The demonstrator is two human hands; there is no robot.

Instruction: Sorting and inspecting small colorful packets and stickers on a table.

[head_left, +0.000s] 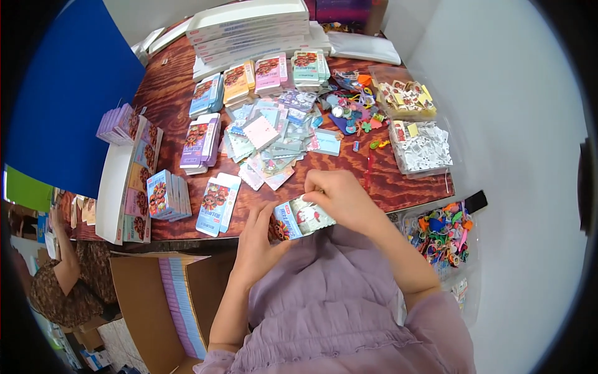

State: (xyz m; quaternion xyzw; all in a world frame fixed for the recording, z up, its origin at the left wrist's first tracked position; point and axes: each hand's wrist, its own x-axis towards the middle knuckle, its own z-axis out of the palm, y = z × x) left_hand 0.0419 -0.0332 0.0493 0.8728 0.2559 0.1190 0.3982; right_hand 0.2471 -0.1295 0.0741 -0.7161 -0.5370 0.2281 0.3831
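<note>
In front of my lap, my left hand (254, 242) grips a small blue card box (288, 219) tilted on its side. A pale packet with red figures (314, 216) sticks out of the box's right end. My right hand (339, 198) is closed with its fingertips at the packet's upper edge, pinching it. Just beyond my hands lies a loose heap of flat patterned packets (274, 134). To the left on the table lie flat blue boxes (216, 202), and a row of blue boxes (167, 194) stands beside them.
Stacks of coloured boxes (237, 82) and white trays (249, 28) stand at the back. Small trinkets (355, 112) lie right of the heap, by clear tubs of stickers (423, 148). An open carton (134, 299) stands at lower left. Another person's arm (65, 268) shows far left.
</note>
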